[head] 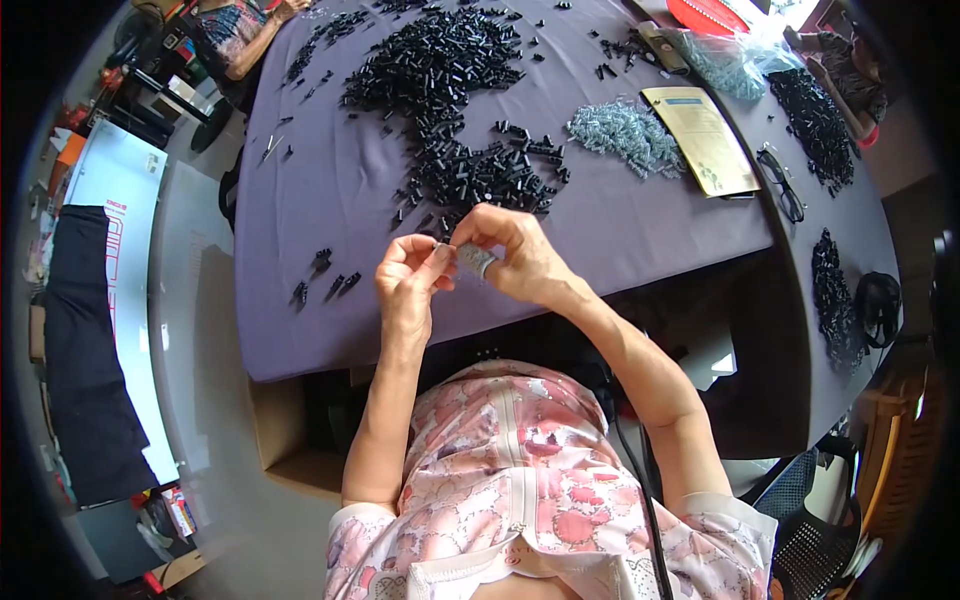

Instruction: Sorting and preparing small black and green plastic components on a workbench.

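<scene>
Above the near part of the cloth-covered table, my left hand (409,281) pinches a small part (439,245) between thumb and fingers. My right hand (521,251) meets it there, its thumb and index fingertip closed at the same part. Fingers hide most of that part, so its shape cannot be made out. A pale wrap (475,259) covers my right thumb. Just beyond both hands spreads a heap of small black cylindrical pieces (480,172), joined to a bigger heap (435,67) farther back. Several black pieces (337,282) lie apart, left of my left hand.
Small clear or silvery coil-like pieces (626,139) are piled right of the black heap, beside a yellow booklet (701,142). Eyeglasses (781,184) rest on the adjoining table. More black pieces (814,127) lie there, near a plastic bag (720,64). Two people sit across, left and right.
</scene>
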Demonstrator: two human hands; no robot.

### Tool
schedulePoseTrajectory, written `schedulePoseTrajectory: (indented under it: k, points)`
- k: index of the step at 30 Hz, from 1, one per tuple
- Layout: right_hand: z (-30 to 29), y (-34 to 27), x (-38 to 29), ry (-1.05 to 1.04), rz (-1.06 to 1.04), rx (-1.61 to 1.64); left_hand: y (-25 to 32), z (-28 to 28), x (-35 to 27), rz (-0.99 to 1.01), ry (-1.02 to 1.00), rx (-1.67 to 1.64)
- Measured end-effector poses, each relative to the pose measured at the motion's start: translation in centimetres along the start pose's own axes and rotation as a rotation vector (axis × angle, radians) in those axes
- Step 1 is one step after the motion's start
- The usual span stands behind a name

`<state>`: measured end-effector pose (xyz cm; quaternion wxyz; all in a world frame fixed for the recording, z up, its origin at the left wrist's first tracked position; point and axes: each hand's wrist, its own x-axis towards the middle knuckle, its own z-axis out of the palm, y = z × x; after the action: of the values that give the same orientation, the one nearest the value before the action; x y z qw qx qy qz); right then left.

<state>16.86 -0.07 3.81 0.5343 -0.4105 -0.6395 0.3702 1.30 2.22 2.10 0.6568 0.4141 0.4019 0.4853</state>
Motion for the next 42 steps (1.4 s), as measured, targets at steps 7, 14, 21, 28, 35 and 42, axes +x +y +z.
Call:
schedulePoseTrajectory:
  k: [7, 14, 21, 28, 35, 42]
  points:
    - [-0.1, -0.9, -0.1, -0.099, -0.059, -0.190, -0.9, -0.6, 0.0, -0.213, -0.063, -0.330]
    - [0.7, -0.9, -0.5, -0.086, -0.114, -0.271, -1.1, -0.5, -0.6, -0.224, -0.048, -0.407]
    - [0.8, -0.9, -0.2, -0.065, -0.126, -0.250, -2.1, -1.8, -0.5, -0.129, -0.130, -0.453]
    - [1.2, -0.8, -0.2, -0.087, -0.129, -0.326, -1.6, -2.2, -0.8, -0.102, -0.128, -0.369]
    - [0.1, -1.5, -0.2, -0.078, 0.089, -0.177, -1.4, -0.9, -0.9, -0.190, -0.142, -0.435]
    - [-0.1, 0.4, 0.0, -0.121, 0.282, -0.107, -0.8, -1.2, -1.0, -0.244, -0.144, -0.434]
